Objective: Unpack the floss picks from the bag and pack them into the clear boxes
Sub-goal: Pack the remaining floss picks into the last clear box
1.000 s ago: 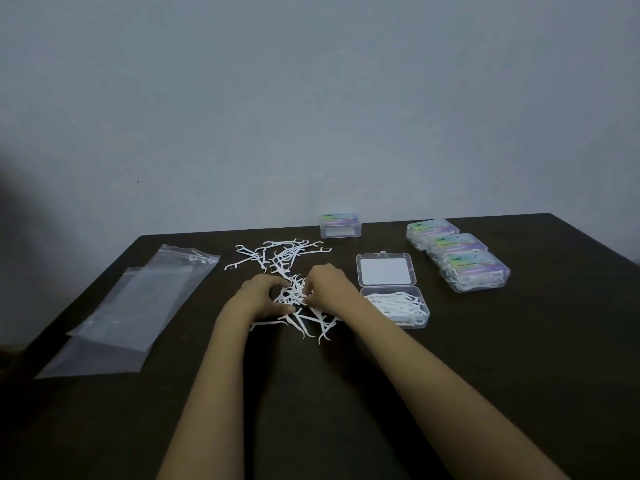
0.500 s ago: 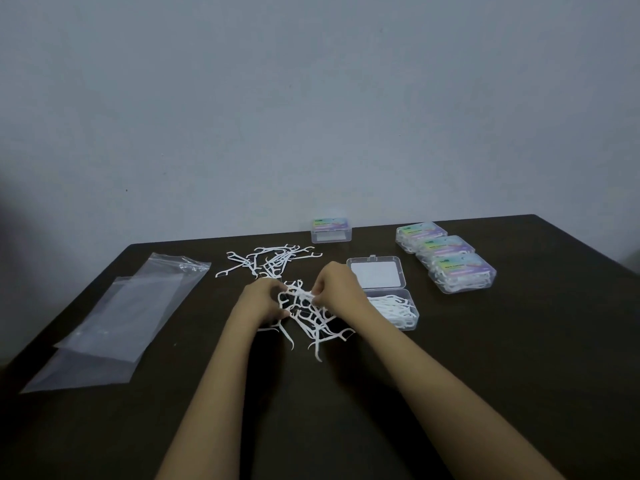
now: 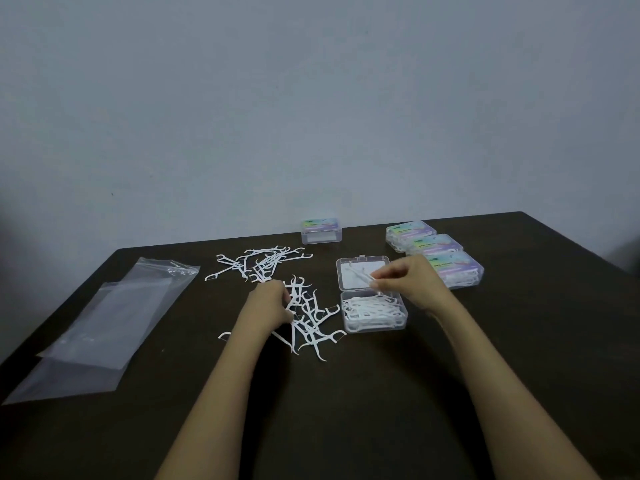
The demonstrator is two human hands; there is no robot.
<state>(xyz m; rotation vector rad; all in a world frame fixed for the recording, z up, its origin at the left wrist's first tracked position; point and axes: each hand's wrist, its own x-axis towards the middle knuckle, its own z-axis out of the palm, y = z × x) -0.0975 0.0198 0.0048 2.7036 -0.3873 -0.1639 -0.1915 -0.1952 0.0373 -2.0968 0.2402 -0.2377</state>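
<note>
table (image 3: pixel 346 410): dark brown, matte | wall (image 3: pixel 311 98): plain pale grey, behind

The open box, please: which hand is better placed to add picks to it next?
Right, probably: the right hand holds picks over the open box; the left hand is at the loose pile.

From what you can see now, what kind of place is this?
Probably a plain room used for hand packing: a dark table against a bare wall, with loose floss picks and clear boxes.
</note>
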